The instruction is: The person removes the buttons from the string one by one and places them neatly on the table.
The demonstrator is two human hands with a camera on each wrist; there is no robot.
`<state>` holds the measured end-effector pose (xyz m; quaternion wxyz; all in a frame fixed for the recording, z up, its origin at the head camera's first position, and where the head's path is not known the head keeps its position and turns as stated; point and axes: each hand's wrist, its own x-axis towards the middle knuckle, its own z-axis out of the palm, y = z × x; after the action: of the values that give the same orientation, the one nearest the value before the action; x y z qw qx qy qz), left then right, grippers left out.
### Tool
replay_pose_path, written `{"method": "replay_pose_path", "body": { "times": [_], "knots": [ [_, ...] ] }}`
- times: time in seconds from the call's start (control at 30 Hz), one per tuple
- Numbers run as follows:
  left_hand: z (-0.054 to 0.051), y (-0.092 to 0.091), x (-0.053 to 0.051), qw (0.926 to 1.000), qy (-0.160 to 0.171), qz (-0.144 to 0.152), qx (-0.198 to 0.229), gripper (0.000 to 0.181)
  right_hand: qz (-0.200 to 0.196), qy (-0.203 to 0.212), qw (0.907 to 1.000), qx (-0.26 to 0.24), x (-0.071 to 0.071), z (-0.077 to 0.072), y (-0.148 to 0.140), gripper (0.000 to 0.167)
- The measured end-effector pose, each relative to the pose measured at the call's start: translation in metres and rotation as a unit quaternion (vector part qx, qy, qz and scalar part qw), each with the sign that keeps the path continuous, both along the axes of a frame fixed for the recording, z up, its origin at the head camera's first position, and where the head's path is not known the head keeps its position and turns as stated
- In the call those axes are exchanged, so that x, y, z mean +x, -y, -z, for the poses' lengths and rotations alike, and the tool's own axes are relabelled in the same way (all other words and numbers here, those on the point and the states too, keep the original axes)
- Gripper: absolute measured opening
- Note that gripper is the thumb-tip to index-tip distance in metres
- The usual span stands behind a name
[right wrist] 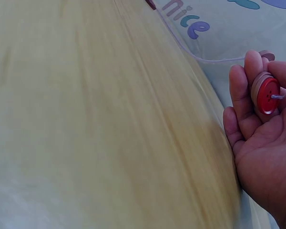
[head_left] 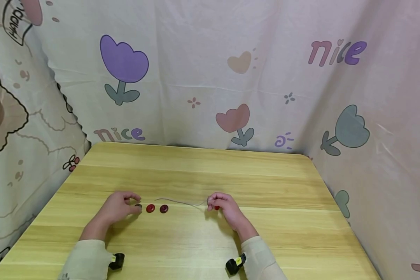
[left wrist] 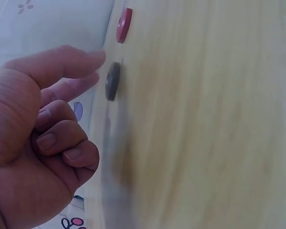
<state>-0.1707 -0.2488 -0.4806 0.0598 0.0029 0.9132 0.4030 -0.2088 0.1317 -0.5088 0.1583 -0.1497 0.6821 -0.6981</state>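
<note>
Toward the left of the table, my left hand (head_left: 117,208) hovers around a grey button (left wrist: 113,81), thumb and forefinger extended and the other fingers curled. In the left wrist view the fingertips look apart from that button, which lies on the wood. A red button (head_left: 150,208) and a dark red button (head_left: 164,209) lie just right of it. My right hand (head_left: 227,208) pinches a thread (head_left: 178,201) with several buttons on it. A red button (right wrist: 268,95) faces outward there, a thread end poking from its hole. The thread's other part trails left toward the loose buttons.
A light wooden table (head_left: 196,245) lies under both hands. Printed cloth (head_left: 182,70) hangs behind and at both sides of it. A small black camera (head_left: 116,261) is worn at the left wrist, another (head_left: 235,265) at the right.
</note>
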Motion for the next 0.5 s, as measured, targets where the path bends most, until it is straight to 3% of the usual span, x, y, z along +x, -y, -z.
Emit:
{"method": "replay_pose_path", "body": {
  "times": [0.2,0.5],
  "knots": [
    [-0.003,-0.006,-0.004,0.9999,-0.012,0.000,0.005,0.033,0.000,0.000,1.0000,-0.001,0.000,0.001,0.000,0.016],
    [-0.010,-0.020,-0.013,0.9985,-0.046,0.030,0.006,0.034,-0.001,-0.006,1.0000,0.000,0.000,0.001,-0.001,0.016]
  ]
}}
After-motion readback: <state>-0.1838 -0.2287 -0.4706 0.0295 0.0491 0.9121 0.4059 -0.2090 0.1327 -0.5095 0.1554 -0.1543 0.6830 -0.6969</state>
